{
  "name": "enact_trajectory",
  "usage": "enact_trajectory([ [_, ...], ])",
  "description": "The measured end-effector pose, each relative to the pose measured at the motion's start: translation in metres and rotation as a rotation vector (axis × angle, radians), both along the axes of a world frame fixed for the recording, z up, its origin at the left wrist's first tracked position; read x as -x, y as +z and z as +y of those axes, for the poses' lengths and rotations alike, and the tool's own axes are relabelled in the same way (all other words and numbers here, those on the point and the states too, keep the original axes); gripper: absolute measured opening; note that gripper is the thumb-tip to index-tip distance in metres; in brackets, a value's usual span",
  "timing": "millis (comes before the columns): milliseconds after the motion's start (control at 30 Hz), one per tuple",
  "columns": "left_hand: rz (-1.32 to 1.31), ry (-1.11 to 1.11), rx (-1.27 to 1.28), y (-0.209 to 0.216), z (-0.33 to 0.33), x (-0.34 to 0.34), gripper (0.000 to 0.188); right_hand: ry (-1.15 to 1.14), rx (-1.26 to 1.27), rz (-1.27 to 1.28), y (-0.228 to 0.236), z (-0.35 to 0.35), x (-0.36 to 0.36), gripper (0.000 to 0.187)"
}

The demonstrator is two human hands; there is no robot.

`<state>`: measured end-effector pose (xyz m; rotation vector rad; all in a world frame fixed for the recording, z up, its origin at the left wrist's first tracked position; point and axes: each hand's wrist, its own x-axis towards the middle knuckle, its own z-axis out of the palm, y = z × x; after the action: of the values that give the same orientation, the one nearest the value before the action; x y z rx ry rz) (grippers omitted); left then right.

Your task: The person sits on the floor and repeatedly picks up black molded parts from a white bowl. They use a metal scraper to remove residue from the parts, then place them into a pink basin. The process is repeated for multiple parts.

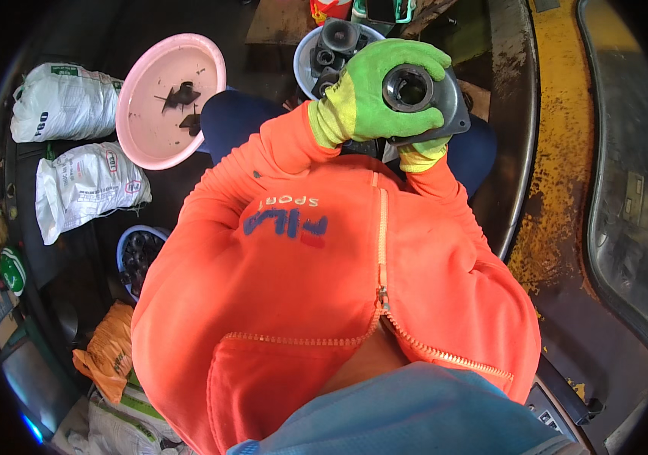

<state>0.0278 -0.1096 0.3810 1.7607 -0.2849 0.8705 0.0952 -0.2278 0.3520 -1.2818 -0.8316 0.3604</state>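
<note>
My left hand, in a green knit glove with a yellow cuff, is closed around the round collar of a black plastic housing. Its thumb and fingers curl about the collar, and the round opening shows between them. A flat flange with a hole at its corner spreads out beneath. Under the flange is my right hand, gloved the same way; its fingers are hidden behind the part. Just beyond my left hand, a pale blue basin holds several similar black parts.
To the left, a tilted pink basin contains a few dark finned pieces. White sacks lie farther left. Lower down stand a blue basin of dark parts and an orange bag. A rusty yellow machine frame rises at right.
</note>
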Motion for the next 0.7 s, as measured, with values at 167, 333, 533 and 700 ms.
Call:
enact_trajectory([
  [167, 0.016, -0.175, -0.047, 0.008, 0.015, 0.008, 0.044, 0.086, 0.183, -0.466, 0.019, -0.013, -0.004, 0.056],
  [333, 0.069, -0.448, -0.098, 0.015, 0.024, 0.011, 0.041, 0.440, 0.275, -0.663, 0.022, -0.028, -0.024, 0.063],
  [533, -0.002, -0.814, -0.193, 0.012, 0.023, -0.002, 0.043, 0.736, 0.265, -0.397, 0.003, -0.044, -0.034, 0.062],
  [700, 0.035, -0.913, -0.225, 0.019, 0.034, -0.011, 0.051, 0.591, 0.172, -0.274, -0.006, -0.024, -0.024, 0.060],
])
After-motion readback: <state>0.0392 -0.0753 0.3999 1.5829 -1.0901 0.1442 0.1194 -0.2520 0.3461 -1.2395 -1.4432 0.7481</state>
